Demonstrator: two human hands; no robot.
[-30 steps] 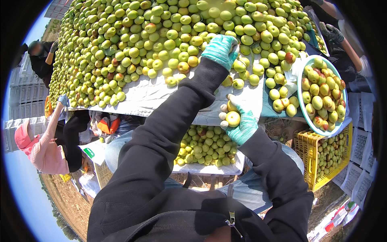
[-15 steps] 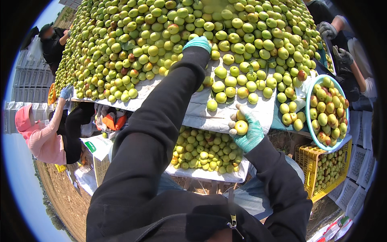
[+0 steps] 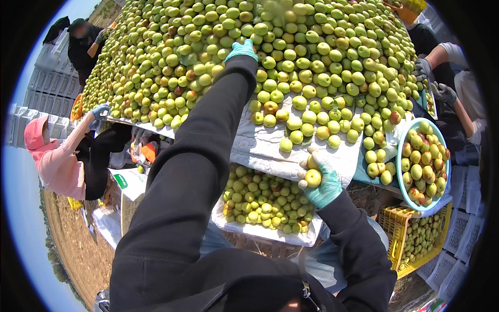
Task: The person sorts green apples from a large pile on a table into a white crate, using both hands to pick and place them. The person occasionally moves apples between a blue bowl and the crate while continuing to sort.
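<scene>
A big heap of green jujubes (image 3: 208, 31), some blushed reddish brown, covers the table before me. My left hand (image 3: 242, 50), in a teal glove, reaches far out and touches the heap; the back of the hand hides most of its fingers. Close to the table's near edge, my right hand (image 3: 327, 183), gloved in teal with grey fingertips, is closed around jujubes (image 3: 313, 178), with two showing between thumb and fingers. Loose jujubes lie on the white sheet (image 3: 262, 143) beyond it. Under the edge, a white-lined crate (image 3: 306, 240) holds more jujubes.
At right stand a light-blue basin (image 3: 400, 174) full of redder jujubes and a yellow crate (image 3: 390, 229) below it. A person in pink (image 3: 62, 169) works at left, another in black (image 3: 80, 54) farther back. A co-worker's grey gloved hands (image 3: 444, 93) are at right.
My left hand has moved a little left and farther into the heap. Several jujubes have come down onto the sheet near my left forearm. My right hand keeps its hold.
</scene>
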